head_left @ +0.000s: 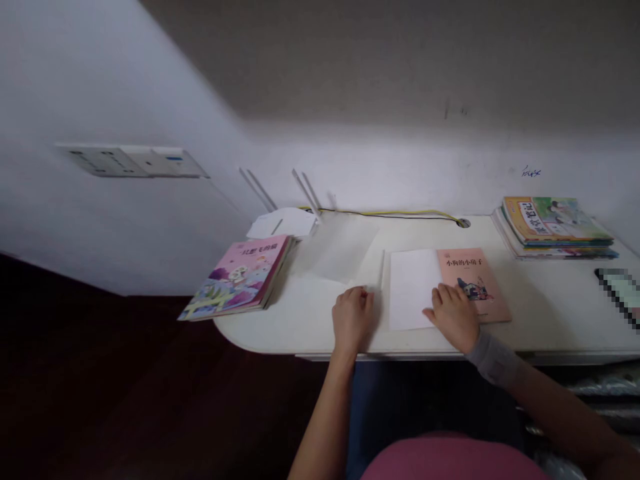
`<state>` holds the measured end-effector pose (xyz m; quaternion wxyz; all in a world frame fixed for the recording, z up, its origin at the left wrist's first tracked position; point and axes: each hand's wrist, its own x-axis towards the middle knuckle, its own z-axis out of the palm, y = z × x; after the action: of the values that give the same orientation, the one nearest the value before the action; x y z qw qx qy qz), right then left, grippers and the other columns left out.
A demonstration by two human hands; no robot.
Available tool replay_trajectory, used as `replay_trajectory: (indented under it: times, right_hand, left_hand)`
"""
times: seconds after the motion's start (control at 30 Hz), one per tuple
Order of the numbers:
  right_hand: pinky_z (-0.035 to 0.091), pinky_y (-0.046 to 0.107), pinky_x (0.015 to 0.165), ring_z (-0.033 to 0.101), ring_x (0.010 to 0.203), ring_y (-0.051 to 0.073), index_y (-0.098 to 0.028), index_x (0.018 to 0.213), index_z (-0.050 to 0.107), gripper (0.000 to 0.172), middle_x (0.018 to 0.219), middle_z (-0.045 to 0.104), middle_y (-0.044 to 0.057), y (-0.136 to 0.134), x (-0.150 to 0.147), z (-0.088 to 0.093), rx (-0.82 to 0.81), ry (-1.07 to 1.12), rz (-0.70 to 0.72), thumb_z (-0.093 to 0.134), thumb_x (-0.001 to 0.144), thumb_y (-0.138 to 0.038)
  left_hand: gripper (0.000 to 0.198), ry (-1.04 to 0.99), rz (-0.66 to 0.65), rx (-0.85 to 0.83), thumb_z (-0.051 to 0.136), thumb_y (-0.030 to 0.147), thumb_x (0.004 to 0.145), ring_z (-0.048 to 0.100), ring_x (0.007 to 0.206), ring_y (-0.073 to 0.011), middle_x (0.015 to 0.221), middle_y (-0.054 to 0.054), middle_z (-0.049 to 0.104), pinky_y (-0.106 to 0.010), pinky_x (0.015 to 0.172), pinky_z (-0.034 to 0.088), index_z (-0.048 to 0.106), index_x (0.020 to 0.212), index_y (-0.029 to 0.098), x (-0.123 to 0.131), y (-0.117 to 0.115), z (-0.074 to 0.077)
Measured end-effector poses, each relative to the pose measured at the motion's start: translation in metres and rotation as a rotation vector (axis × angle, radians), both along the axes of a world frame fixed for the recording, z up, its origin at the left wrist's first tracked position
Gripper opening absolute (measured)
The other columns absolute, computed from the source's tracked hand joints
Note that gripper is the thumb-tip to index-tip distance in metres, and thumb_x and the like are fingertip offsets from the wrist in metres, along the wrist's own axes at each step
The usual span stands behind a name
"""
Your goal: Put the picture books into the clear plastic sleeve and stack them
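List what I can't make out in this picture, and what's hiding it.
Head view, left hand: whether it holds anything; curled fingers hide its palm.
Head view, peach book: cover art, partly under the right hand.
Head view, book stack at right: lower covers, under the top book.
Head view, dark-edged device: cut off by right edge; screen pixelated.

desk (300, 327) looking smooth, sheet (347, 250) looking thin and translucent, book (473, 270) showing smooth paper, wristband (495, 360) reading matt cloth
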<state>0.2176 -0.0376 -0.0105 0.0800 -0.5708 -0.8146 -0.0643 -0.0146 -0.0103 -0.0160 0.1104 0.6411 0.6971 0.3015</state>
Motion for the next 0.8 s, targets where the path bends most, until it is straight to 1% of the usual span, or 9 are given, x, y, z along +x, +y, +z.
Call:
replay_trajectory:
  times: [0.1, 0.17, 0.23, 0.43, 0.5, 0.57, 0.63, 0.7, 0.8]
  right_hand:
    - [0.031, 0.047, 0.104, 0.041, 0.126, 0.037, 0.002, 0.128, 0.048, 0.079, 0.134, 0.044, 0.029, -0.021, 0.001, -0.008, -0.013, 0.012, 0.061, 0.045, 0.082, -0.062]
    - [0.028, 0.049, 0.107, 0.034, 0.131, 0.037, 0.001, 0.13, 0.046, 0.085, 0.138, 0.04, 0.029, -0.025, 0.006, -0.013, -0.024, 0.021, 0.107, 0.048, 0.078, -0.066]
    - [0.026, 0.05, 0.108, 0.031, 0.133, 0.035, -0.002, 0.131, 0.047, 0.078, 0.14, 0.039, 0.026, -0.02, 0.014, -0.014, -0.041, 0.035, 0.153, 0.049, 0.08, -0.062]
    - [0.033, 0.041, 0.108, 0.036, 0.132, 0.023, -0.012, 0.135, 0.042, 0.052, 0.139, 0.045, 0.015, -0.012, 0.048, 0.002, -0.102, 0.261, 0.436, 0.041, 0.092, -0.04]
    - [0.039, 0.04, 0.103, 0.045, 0.125, 0.024, -0.012, 0.134, 0.043, 0.052, 0.134, 0.05, 0.015, -0.018, 0.056, 0.005, -0.111, 0.411, 0.387, 0.042, 0.09, -0.041]
    - [0.047, 0.039, 0.094, 0.058, 0.109, 0.025, -0.013, 0.122, 0.054, 0.047, 0.119, 0.062, 0.014, -0.023, 0.061, 0.004, -0.109, 0.575, 0.225, 0.044, 0.088, -0.043]
    - [0.053, 0.038, 0.082, 0.065, 0.09, 0.023, -0.016, 0.102, 0.063, 0.038, 0.097, 0.069, 0.01, -0.021, 0.065, 0.001, -0.131, 0.763, 0.047, 0.041, 0.088, -0.044]
    - [0.056, 0.036, 0.072, 0.067, 0.077, 0.021, -0.018, 0.088, 0.063, 0.035, 0.083, 0.069, 0.006, -0.01, 0.07, -0.004, -0.184, 0.976, -0.081, 0.04, 0.088, -0.044]
    - [0.058, 0.033, 0.06, 0.067, 0.068, 0.019, -0.018, 0.078, 0.06, 0.031, 0.074, 0.068, 0.003, 0.016, 0.081, -0.009, -0.273, 1.147, -0.191, 0.045, 0.081, -0.045]
  left_hand:
    - [0.026, -0.414, -0.017, -0.067, 0.048, 0.043, 0.079, 0.063, 0.088, -0.0246, 0.084, -0.008, 0.068, -0.037, 0.078, 0.048, 0.054, 0.07, 0.019, 0.0, -0.002, 0.01]
    - [0.029, -0.737, -0.095, -0.092, 0.053, 0.046, 0.075, 0.064, 0.091, -0.0239, 0.092, -0.009, 0.069, -0.035, 0.077, 0.05, 0.05, 0.067, 0.018, 0.004, -0.005, 0.02]
    - [0.031, -0.976, -0.179, -0.104, 0.058, 0.047, 0.072, 0.064, 0.096, -0.0251, 0.105, -0.011, 0.067, -0.037, 0.079, 0.051, 0.047, 0.068, 0.018, 0.009, -0.011, 0.031]
    - [0.028, -1.14, -0.303, 0.022, 0.056, 0.044, 0.078, 0.063, 0.1, -0.0263, 0.119, -0.009, 0.059, -0.044, 0.082, 0.053, 0.047, 0.074, 0.019, 0.039, -0.037, 0.064]
    - [0.027, -1.082, -0.389, 0.086, 0.053, 0.044, 0.082, 0.061, 0.102, -0.0253, 0.121, -0.009, 0.056, -0.043, 0.085, 0.052, 0.05, 0.076, 0.018, 0.053, -0.038, 0.069]
    - [0.028, -0.905, -0.527, 0.142, 0.046, 0.045, 0.087, 0.058, 0.108, -0.0248, 0.123, -0.01, 0.054, -0.042, 0.091, 0.049, 0.056, 0.083, 0.018, 0.068, -0.031, 0.07]
    - [0.035, -0.638, -0.665, 0.197, 0.038, 0.045, 0.091, 0.051, 0.117, -0.024, 0.125, -0.011, 0.053, -0.042, 0.099, 0.042, 0.059, 0.1, 0.018, 0.082, -0.016, 0.068]
    - [0.044, -0.319, -0.748, 0.224, 0.033, 0.045, 0.092, 0.041, 0.127, -0.0241, 0.132, -0.013, 0.049, -0.043, 0.106, 0.034, 0.053, 0.119, 0.017, 0.091, 0.002, 0.061]
    - [0.057, 0.169, -0.733, 0.164, 0.037, 0.05, 0.09, 0.021, 0.138, -0.0306, 0.145, -0.014, 0.036, -0.054, 0.11, 0.019, 0.04, 0.135, 0.017, 0.098, 0.028, 0.043]
